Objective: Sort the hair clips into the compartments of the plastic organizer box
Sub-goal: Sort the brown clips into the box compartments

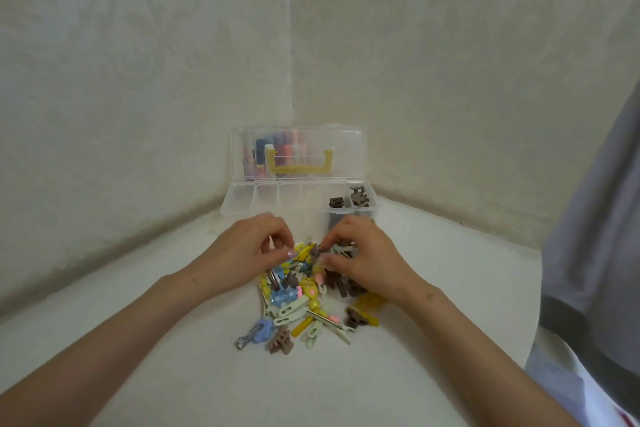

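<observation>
A heap of hair clips [304, 298] in yellow, blue, mint, pink and brown lies on the white table. Both hands are at its far end. My left hand [249, 246] has curled fingers and pinches a yellow clip [304, 251]. My right hand [360, 253] has curled fingers among brown clips, pinching a small brown clip [317, 251] at its fingertips. Behind stands the clear plastic organizer box [242, 204], lid raised. Brown claw clips [358, 199] lie in its two rightmost compartments; the other compartments look bare.
The raised lid [346, 152] has a yellow handle [299, 163] and shows colourful items behind it. Wallpapered walls meet in a corner right behind the box. A grey and white cloth [595, 253] hangs at the right, past the table's edge.
</observation>
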Tool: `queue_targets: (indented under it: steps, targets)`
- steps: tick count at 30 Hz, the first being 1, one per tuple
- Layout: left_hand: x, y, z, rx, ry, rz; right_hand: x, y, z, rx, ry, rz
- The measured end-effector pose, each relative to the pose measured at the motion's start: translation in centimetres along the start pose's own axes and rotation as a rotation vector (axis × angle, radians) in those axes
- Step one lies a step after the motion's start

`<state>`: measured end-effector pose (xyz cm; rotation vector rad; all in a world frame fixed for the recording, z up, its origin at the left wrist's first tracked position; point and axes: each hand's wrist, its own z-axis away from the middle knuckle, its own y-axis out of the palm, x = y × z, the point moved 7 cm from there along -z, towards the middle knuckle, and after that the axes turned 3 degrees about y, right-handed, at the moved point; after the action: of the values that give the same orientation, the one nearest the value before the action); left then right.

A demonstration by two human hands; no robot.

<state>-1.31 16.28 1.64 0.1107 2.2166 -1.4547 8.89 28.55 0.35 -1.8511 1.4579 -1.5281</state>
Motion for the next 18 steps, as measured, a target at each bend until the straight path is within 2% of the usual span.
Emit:
queue_targets:
  steps: [2, 4, 7, 9, 12, 18]
  targets:
    - [0.3, -1.8, -1.0, -0.174, 0.020, -0.062, -1.3, -1.4, 0.0, -0.093, 0.117, -0.203]
    - [0.7, -3.1, -2.0, -0.307, 0.055, -0.224, -2.3, -2.2, 0.1, -0.169, 0.194, -0.334]
    - [2.0, -3.2, -3.4, -0.267, -0.017, -0.402, -3.2, -2.9, 0.3, -0.243, 0.246, -0.403]
    - [2.9, -2.8, -3.9, -0.201, -0.071, -0.388, -3.3, -3.5, 0.2, -0.291, 0.257, -0.428]
    - [3.2, -2.4, -4.3, -0.196, -0.076, -0.273, -2.7, -4.6, -1.0, -0.329, 0.251, -0.370]
    - [2.2, -1.1, -4.5, -0.229, -0.035, -0.190, -0.5, -5.1, -5.8, -0.308, 0.198, 0.007]
